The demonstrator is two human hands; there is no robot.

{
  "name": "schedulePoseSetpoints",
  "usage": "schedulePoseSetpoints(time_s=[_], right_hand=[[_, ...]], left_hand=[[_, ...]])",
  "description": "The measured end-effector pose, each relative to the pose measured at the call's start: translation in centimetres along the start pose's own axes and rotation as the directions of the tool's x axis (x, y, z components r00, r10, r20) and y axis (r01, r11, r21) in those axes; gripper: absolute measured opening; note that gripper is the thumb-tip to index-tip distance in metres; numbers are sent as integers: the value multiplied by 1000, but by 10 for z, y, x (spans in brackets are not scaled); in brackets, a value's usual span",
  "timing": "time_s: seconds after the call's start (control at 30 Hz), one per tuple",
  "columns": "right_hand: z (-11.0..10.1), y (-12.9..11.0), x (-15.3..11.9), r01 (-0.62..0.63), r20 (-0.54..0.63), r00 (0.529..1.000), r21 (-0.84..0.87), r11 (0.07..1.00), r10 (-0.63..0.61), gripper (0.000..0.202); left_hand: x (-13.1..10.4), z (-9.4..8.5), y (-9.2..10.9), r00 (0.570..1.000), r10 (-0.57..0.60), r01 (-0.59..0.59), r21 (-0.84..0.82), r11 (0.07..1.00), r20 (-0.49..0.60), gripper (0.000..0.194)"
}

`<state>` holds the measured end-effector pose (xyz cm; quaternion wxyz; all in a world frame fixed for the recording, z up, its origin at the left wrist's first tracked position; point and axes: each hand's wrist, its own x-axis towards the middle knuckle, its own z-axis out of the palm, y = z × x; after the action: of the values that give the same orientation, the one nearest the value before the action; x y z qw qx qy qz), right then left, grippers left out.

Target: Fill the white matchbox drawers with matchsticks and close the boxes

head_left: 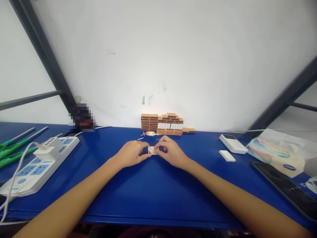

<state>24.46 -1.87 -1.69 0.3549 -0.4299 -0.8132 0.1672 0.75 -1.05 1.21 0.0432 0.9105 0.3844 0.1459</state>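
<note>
A small white matchbox tray (153, 149) with red-tipped matches lying in it is between my two hands, just above or on the blue table. My left hand (132, 153) grips its left end between thumb and fingers. At the other end, my right hand (172, 152) is closed with thumb and fingertips on the tray, partly covering the matches. Beyond the hands lies a small heap of loose matches (151, 133). Behind it stand a neat stack of matchboxes (149, 122) and a stepped pile of matchboxes (170, 131), where several show white ends.
On the left of the blue table (153, 191) lie a white power strip (47, 168) with a plugged-in cable and green-handled tools (15, 150). To the right are a white device (233, 143), a small white block (227, 155), a tissue pack (277, 152) and a phone (284, 186).
</note>
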Motion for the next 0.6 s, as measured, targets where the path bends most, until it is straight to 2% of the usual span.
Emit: schedulePoseSetpoints(time_s=[0.23,0.6], right_hand=[[-4,0,0,31,179,984,-100,995,-13,8],[-7,-12,7,-27,222,975,-17,1000,30,15]], left_hand=[[0,4,-2,996,-3,7,-45,999,87,35],[0,0,2,995,-3,7,-42,999,98,31]])
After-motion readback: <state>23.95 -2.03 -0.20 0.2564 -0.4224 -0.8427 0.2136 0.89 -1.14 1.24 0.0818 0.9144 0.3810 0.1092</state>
